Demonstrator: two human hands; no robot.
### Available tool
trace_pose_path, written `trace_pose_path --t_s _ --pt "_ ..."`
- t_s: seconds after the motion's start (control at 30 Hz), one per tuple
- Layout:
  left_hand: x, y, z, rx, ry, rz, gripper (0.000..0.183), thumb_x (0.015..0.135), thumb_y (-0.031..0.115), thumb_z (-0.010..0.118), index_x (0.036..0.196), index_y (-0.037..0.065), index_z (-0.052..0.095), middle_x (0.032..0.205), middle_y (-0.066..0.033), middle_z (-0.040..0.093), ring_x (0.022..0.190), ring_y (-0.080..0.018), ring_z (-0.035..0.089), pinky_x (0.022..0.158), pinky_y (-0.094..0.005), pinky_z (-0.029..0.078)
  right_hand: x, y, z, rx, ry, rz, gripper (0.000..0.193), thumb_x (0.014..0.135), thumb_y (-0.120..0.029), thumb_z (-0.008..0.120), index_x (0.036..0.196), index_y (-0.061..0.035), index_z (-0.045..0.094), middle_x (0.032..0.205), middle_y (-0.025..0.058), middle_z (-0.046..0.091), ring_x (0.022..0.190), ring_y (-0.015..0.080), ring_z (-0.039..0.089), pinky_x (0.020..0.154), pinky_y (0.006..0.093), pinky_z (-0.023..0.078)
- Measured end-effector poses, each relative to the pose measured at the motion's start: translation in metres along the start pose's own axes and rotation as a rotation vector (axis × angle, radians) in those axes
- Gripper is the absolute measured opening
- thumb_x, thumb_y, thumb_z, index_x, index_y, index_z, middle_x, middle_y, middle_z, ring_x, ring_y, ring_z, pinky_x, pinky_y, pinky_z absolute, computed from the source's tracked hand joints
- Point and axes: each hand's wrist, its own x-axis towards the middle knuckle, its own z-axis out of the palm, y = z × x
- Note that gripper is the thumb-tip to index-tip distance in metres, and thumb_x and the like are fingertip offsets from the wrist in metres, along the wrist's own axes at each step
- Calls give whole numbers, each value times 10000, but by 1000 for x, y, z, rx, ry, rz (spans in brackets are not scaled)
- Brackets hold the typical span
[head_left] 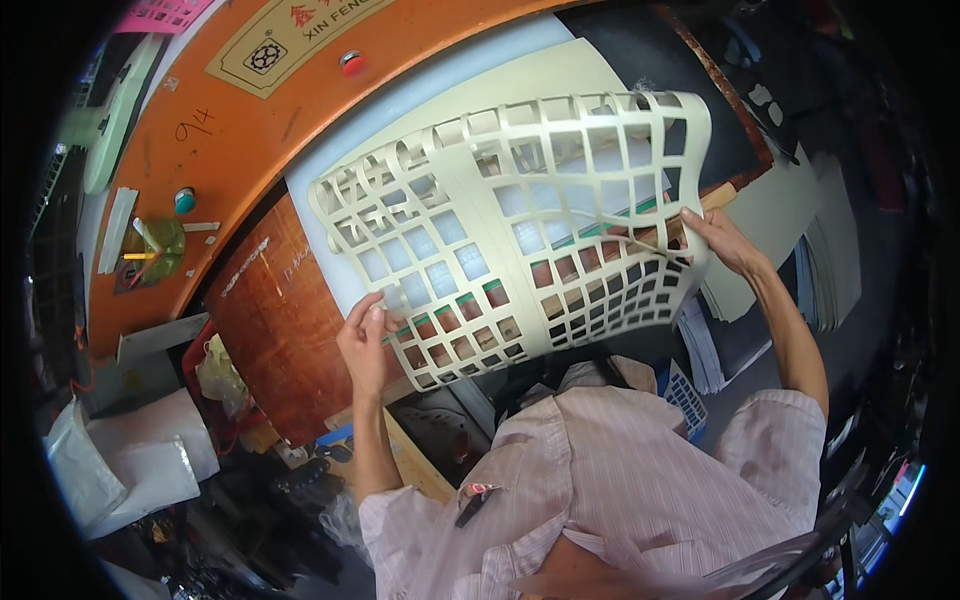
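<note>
Your left hand and right hand hold the cream grid sheet above the pale board, fingers clamped on its opposite edges. This looks like holding it spread; the next move seems to call for an even grip.

Big orange machine front arching across the back (blame the fisheye), with a red button and a teal knob on it. Scuffed reddish-brown bench below, pretty dim room, bright strip glowing at lower right.
</note>
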Motion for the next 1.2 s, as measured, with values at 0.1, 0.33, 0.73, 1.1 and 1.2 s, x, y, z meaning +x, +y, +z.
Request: trace_pose_path --t_s 0.1,0.33,0.73,1.1,1.2 --pt "-8 -17 -8 29 318 102 394 1044 159 655 1358 -68 583 1065 -62 673 1014 -144 621 948 -301 490 -16 9 -1 13 28 60 566 1071 -563 528 861 -60 679 706 19 673 617 103 641 638 243 526" --pt "-26 -36 6 -31 302 -50 452 1041 196 656 1385 -80 559 1190 -119 687 1133 -178 631 1018 -309 478 -36 -9 -1 52 137 -90 544 987 -600 634 1028 -64 714 960 33 732 987 161 664 1005 385 479" --pt "-76 -45 -5 -373 -33 -73 330 1011 232 640 1178 -52 659 876 -101 718 766 -185 686 760 -326 553 -14 25 -1 120 204 26 584 1052 -525 589 1175 28 734 926 65 731 838 127 682 769 287 541" --pt "-93 -70 22 65 378 -155 314 1090 229 566 909 11 701 755 -36 682 723 -100 621 689 -253 473 40 31 -9 -128 241 -81 384 1011 -314 695 911 57 709 765 7 662 713 80 553 643 301 453" --pt "-68 -71 24 165 512 93 301 1070 243 623 1012 -43 695 774 -4 675 728 -76 600 697 -242 471 47 24 -10 -116 265 -110 417 1005 -336 697 908 69 717 786 55 714 717 102 598 658 320 481"
